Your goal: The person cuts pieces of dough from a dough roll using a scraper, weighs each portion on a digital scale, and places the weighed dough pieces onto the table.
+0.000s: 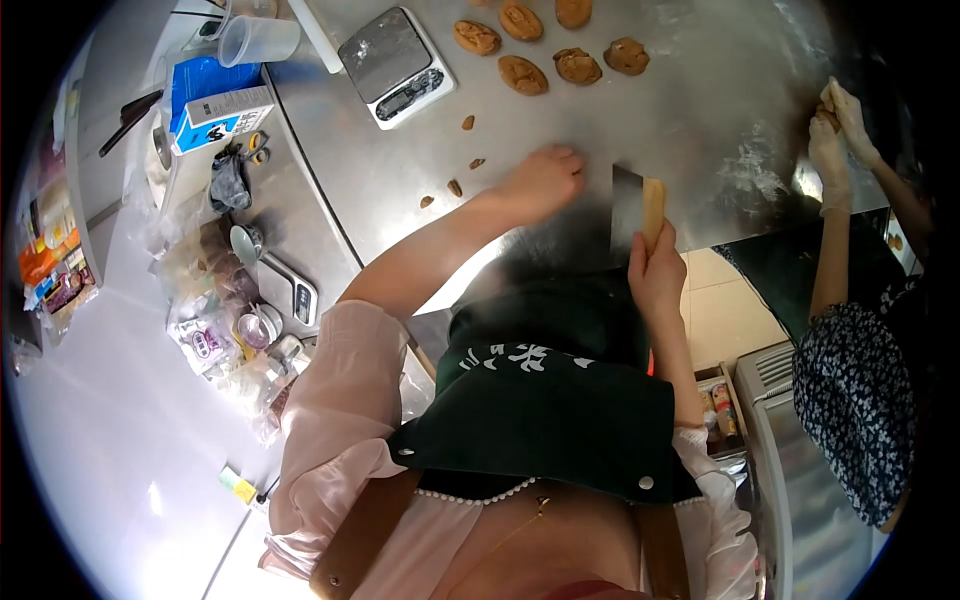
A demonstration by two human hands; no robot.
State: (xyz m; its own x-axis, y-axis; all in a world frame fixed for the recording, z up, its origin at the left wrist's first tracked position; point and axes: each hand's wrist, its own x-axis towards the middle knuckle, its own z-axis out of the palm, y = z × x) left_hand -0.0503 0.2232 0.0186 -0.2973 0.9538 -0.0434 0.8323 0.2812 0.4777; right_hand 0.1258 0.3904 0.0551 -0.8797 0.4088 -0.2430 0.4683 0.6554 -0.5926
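My right hand (658, 272) grips the wooden handle of a dough scraper (627, 208) at the table's near edge, its metal blade upright. My left hand (543, 184) is low over the steel table (400, 180), fingers curled; what they hold, if anything, is hidden. Small brown dough scraps (455, 187) lie to the left of that hand. Farther back sit several brown dough lumps (523, 75), apart from both hands. A white digital scale (415, 98) with a dark, flour-dusted plate stands left of the lumps.
A co-worker's gloved hands (835, 135) hold a brown piece at the far right. Flour (750, 170) dusts the table there. Left are a milk carton (222, 118), a clear plastic cup (258, 40), a spoon scale (290, 280) and plastic bags (215, 340). An open drawer (722, 405) is lower right.
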